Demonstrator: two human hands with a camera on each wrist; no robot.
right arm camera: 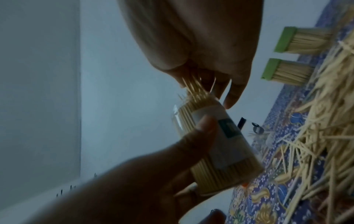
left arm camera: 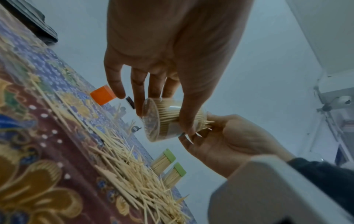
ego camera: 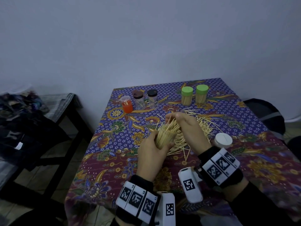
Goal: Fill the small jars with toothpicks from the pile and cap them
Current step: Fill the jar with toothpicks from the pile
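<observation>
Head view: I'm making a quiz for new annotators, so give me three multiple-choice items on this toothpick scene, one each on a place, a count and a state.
1. Where does the white cap lie?
A. By the right wrist
B. Behind the orange jar
C. On the held jar

2. How many green-capped jars stand at the back?
A. One
B. Two
C. Four

3. The jar in the left hand is:
A. Empty
B. Capped
C. Packed, uncapped

Key:
1 A, the white cap sits beside the right hand's wrist.
2 B, two green-capped jars stand together.
3 C, the left hand grips the jar, toothpicks poking from its open mouth.
</observation>
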